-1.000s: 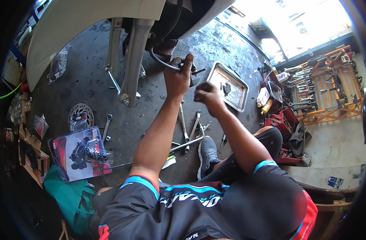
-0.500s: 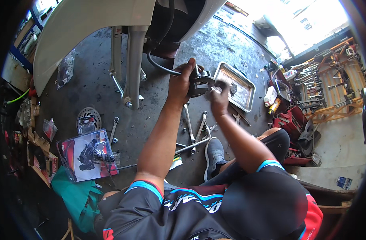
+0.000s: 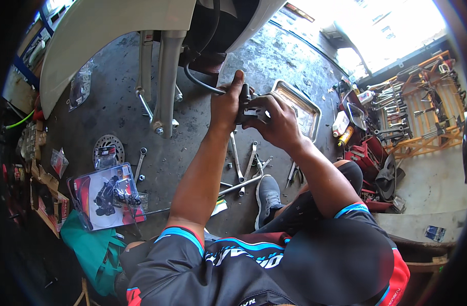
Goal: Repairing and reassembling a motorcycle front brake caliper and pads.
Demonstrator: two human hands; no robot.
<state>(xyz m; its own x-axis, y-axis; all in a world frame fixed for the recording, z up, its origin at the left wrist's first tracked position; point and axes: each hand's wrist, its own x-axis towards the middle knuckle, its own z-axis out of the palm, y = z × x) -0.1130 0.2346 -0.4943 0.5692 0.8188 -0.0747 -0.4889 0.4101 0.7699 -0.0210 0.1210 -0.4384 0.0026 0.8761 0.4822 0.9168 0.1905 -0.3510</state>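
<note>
My left hand (image 3: 225,108) is closed round a dark brake caliper (image 3: 245,97), thumb pointing up along it. A black hose (image 3: 200,84) runs from the caliper's left side up towards the motorcycle. Against the caliper's right side, my right hand (image 3: 280,122) has its thumb and fingers curled over the open part. Whether a small piece sits between those fingertips is hidden. Just left of both hands stands the silver fork leg (image 3: 170,84), below a white fender (image 3: 111,25).
A metal tray (image 3: 316,122) lies beyond my right hand. Spanners (image 3: 236,160) and a long bar (image 3: 238,186) lie on the floor before my shoe (image 3: 268,196). At left are a brake disc (image 3: 121,149) and a blister pack (image 3: 102,201); a tool rack (image 3: 422,102) stands at right.
My right hand has moved left from near the tray to the caliper, and its fingers now touch it. My left hand still holds the caliper, now turned slightly.
</note>
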